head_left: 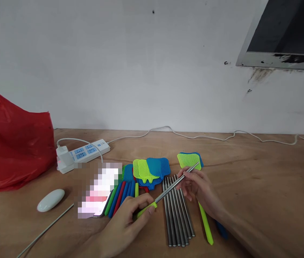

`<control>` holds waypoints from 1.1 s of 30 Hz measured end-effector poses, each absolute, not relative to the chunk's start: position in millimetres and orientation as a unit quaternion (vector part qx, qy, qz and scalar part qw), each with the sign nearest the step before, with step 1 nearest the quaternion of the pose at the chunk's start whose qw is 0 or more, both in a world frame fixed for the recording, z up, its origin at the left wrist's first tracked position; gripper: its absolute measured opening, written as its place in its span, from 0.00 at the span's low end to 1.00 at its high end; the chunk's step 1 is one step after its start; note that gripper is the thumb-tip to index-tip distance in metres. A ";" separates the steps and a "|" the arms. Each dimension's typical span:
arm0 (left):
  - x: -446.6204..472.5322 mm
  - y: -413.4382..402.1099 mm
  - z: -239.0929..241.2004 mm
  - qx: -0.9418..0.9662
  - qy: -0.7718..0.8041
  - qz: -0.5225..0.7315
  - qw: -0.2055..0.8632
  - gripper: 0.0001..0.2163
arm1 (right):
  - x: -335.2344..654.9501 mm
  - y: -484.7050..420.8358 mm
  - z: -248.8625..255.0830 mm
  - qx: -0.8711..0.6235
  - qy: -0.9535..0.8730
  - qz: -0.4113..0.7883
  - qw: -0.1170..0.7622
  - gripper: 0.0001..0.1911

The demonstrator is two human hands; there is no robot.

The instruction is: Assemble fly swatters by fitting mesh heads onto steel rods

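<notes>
In my left hand (134, 216) is a yellow-green plastic handle (142, 211), gripped between thumb and fingers. A slim steel rod (171, 187) runs from the handle's end up to the right, its lower tip at or in the handle. My right hand (196, 181) pinches this rod close to its thin upper end. Below lies a row of several steel rods (177, 218). Flyswatter heads of mesh, yellow-green (143, 170) and blue (159, 166), are piled behind. Several coloured handles (119, 197) lie beside my left hand. Another yellow-green handle (205, 224) lies under my right wrist.
A lit phone (100, 193), partly blurred, lies left of the handles. Beyond it are a white power strip (89, 152) with a plugged-in charger, a white oval object (51, 200) and a red plastic bag (14, 147). Another yellow-green mesh head (188, 161) lies back right.
</notes>
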State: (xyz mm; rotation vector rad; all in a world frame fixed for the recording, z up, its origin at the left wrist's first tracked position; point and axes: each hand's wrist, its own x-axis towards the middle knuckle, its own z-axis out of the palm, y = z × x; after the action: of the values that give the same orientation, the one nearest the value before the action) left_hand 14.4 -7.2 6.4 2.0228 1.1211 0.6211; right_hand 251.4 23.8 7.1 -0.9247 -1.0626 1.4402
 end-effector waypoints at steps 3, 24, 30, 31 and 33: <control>14.9 -7.6 6.5 0.783 0.440 0.240 0.367 0.17 | 251.9 22.9 7.0 -0.391 -0.452 0.598 0.534 0.15; 14.0 -5.2 5.2 0.780 0.448 0.238 0.368 0.17 | 253.8 25.1 5.0 -0.380 -0.464 0.591 0.539 0.14; 14.3 -4.6 4.7 0.778 0.448 0.233 0.374 0.17 | 254.4 23.6 -1.4 -0.364 -0.501 0.610 0.495 0.14; 14.3 -4.8 4.4 0.778 0.449 0.232 0.374 0.17 | 253.6 22.7 -2.4 -0.361 -0.510 0.614 0.482 0.14; 14.3 -5.3 4.2 0.777 0.451 0.229 0.374 0.17 | 251.4 20.8 -4.3 -0.358 -0.520 0.626 0.458 0.15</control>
State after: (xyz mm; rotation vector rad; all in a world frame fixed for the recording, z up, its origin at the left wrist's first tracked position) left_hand 14.3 -5.3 4.2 1.9898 1.1552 0.5868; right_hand 251.4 20.8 -4.3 -0.8810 -1.2820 1.5411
